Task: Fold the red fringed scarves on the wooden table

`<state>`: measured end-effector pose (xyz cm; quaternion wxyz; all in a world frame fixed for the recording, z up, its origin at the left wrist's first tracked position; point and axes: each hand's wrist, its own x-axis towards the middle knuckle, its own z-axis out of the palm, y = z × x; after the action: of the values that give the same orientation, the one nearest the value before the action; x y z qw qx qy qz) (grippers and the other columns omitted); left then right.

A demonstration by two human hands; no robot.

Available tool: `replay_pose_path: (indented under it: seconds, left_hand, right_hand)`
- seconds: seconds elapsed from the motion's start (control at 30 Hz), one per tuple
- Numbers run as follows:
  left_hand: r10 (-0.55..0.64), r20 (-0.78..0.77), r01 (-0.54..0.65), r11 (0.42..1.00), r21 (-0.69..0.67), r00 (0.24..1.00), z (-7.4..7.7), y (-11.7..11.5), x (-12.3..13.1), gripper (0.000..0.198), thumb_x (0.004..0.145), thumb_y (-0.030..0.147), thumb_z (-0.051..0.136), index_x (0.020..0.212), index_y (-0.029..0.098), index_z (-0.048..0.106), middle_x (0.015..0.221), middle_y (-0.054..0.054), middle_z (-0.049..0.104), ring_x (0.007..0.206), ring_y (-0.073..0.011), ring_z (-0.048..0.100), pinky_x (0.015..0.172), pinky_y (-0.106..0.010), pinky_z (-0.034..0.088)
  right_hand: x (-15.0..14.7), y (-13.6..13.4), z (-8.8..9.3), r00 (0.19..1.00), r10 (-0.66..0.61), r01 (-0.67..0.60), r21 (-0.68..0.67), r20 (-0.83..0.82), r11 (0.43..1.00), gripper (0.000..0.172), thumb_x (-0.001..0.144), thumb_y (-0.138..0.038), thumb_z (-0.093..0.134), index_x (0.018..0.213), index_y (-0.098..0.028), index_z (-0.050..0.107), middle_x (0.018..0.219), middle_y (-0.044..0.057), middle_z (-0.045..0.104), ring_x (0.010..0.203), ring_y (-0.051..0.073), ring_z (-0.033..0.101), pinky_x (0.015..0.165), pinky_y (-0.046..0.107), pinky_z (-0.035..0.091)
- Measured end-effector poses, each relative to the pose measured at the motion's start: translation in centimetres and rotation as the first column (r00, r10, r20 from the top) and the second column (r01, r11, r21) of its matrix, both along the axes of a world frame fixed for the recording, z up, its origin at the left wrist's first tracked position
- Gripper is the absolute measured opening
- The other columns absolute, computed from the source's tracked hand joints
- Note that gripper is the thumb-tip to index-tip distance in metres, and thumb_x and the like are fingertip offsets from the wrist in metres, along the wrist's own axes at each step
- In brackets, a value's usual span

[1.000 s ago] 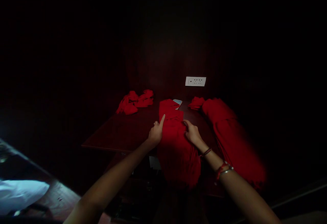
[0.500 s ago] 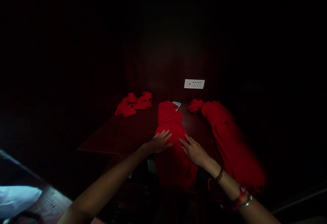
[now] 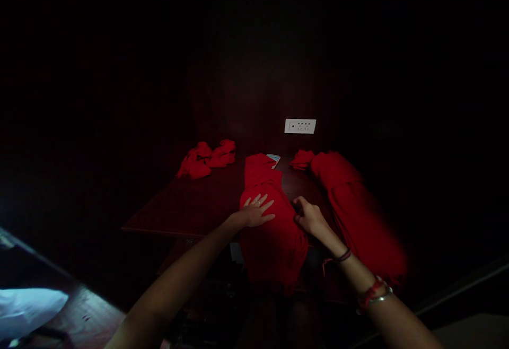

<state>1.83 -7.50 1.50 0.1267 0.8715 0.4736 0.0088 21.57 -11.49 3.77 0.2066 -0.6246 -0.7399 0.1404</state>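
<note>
A long red cloth (image 3: 274,232) lies down the middle of a dark wooden table (image 3: 186,208) and hangs over its near edge. My left hand (image 3: 255,211) rests flat on the cloth's left side, fingers spread. At the cloth's right edge my right hand (image 3: 309,216) has its fingers curled in, pinching the fabric. Bracelets and a thread band circle my right wrist.
A second long red cloth (image 3: 353,206) lies to the right, running off the table. A crumpled red pile (image 3: 207,159) sits at the far left. A small pale object (image 3: 274,159) peeks out behind the middle cloth. A white socket plate (image 3: 300,126) is on the dark wall. Something pale (image 3: 27,312) lies at the lower left.
My right hand went from lying flat on the cloth to curling at its right edge. My left hand stays flat, shifted slightly up. A second ago both gripped the fabric higher up.
</note>
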Motion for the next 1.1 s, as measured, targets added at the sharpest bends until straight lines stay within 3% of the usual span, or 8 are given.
replay_pose_path:
  seconds: [0.17, 0.27, 0.37, 0.53, 0.7, 0.77, 0.9, 1.1]
  left_hand:
    - [-0.010, 0.012, 0.010, 1.000, 0.005, 1.000, 1.0, -0.5, -0.1, 0.061, 0.077, 0.056, 0.030, 0.129, 0.026, 0.020, 0.137, -0.006, 0.010, 0.124, -0.0258, 0.006, 0.097, -0.047, 0.008]
    - [-0.011, 0.055, 0.004, 0.990, 0.138, 0.998, 1.1, -1.2, -0.1, 0.055, 0.080, 0.050, 0.030, 0.127, 0.023, 0.026, 0.137, -0.008, 0.012, 0.124, -0.0238, 0.010, 0.097, -0.043, 0.010]
    - [0.027, 0.065, -0.040, 0.977, 0.209, 0.998, 0.6, -1.8, -0.3, 0.054, 0.081, 0.048, 0.028, 0.127, 0.021, 0.027, 0.137, -0.009, 0.012, 0.124, -0.0244, 0.009, 0.098, -0.043, 0.010]
    - [0.049, 0.009, -0.050, 0.996, 0.076, 0.999, 0.7, -2.1, -1.2, 0.059, 0.079, 0.053, 0.028, 0.128, 0.021, 0.024, 0.136, -0.010, 0.016, 0.123, -0.0266, 0.012, 0.096, -0.045, 0.016]
    - [0.082, 0.090, -0.108, 0.936, 0.336, 0.992, 1.5, -1.1, -2.0, 0.049, 0.083, 0.043, 0.028, 0.126, 0.020, 0.030, 0.137, -0.007, 0.015, 0.124, -0.0222, 0.009, 0.099, -0.041, 0.010]
    - [0.101, 0.043, -0.108, 0.962, 0.252, 0.994, 1.3, -0.5, -2.1, 0.051, 0.082, 0.045, 0.026, 0.127, 0.021, 0.026, 0.137, -0.007, 0.014, 0.125, -0.0236, 0.007, 0.098, -0.047, 0.007]
    - [0.138, -0.063, -0.137, 0.990, 0.020, 0.988, 0.8, 0.0, -2.4, 0.058, 0.081, 0.053, 0.019, 0.130, 0.022, 0.016, 0.137, -0.007, 0.004, 0.125, -0.0249, 0.002, 0.093, -0.054, 0.003]
    - [0.158, -0.115, -0.158, 0.987, 0.010, 0.981, 1.6, -0.7, -2.6, 0.060, 0.079, 0.055, 0.020, 0.130, 0.022, 0.019, 0.137, -0.009, 0.005, 0.124, -0.0274, 0.002, 0.093, -0.056, 0.002]
  right_hand:
    - [0.1, -1.2, 0.8, 0.994, 0.064, -0.049, -0.166, 0.087, 0.985, 0.040, 0.065, -0.013, 0.047, 0.106, -0.018, 0.046, 0.085, 0.005, 0.060, 0.074, 0.016, 0.057, 0.063, 0.022, 0.039]
    - [-1.2, -1.2, 0.9, 0.978, 0.031, -0.035, 0.017, 0.205, 0.999, 0.041, 0.071, -0.019, 0.045, 0.112, -0.015, 0.044, 0.106, 0.012, 0.052, 0.096, 0.020, 0.049, 0.078, 0.026, 0.036]
    - [-2.5, -0.5, 0.4, 0.950, 0.089, -0.144, 0.165, 0.300, 0.976, 0.043, 0.078, -0.025, 0.036, 0.120, -0.016, 0.037, 0.124, 0.013, 0.037, 0.114, 0.022, 0.032, 0.090, 0.034, 0.028]
    - [-2.7, 1.8, -0.6, 0.910, 0.211, -0.174, -0.135, 0.356, 0.975, 0.048, 0.082, -0.036, 0.028, 0.124, -0.014, 0.033, 0.133, 0.011, 0.025, 0.121, 0.026, 0.018, 0.092, 0.050, 0.020]
    - [-2.9, 3.6, 0.6, 0.916, 0.228, -0.249, 0.021, 0.330, 0.968, 0.048, 0.079, -0.034, 0.035, 0.123, -0.012, 0.035, 0.131, 0.013, 0.028, 0.121, 0.024, 0.020, 0.093, 0.043, 0.024]
    - [-3.3, 4.4, 0.7, 0.905, 0.232, -0.273, 0.069, 0.356, 0.959, 0.049, 0.081, -0.036, 0.032, 0.125, -0.014, 0.032, 0.134, 0.011, 0.024, 0.123, 0.022, 0.015, 0.095, 0.045, 0.019]
    - [-3.4, 5.7, -0.4, 0.862, 0.248, -0.237, -0.082, 0.443, 0.968, 0.049, 0.083, -0.039, 0.027, 0.126, -0.017, 0.030, 0.135, 0.008, 0.021, 0.123, 0.023, 0.016, 0.094, 0.052, 0.014]
    - [-3.5, 5.4, -0.3, 0.858, 0.215, -0.230, -0.026, 0.466, 0.973, 0.049, 0.081, -0.037, 0.029, 0.122, -0.012, 0.037, 0.132, 0.011, 0.028, 0.122, 0.029, 0.016, 0.091, 0.056, 0.016]
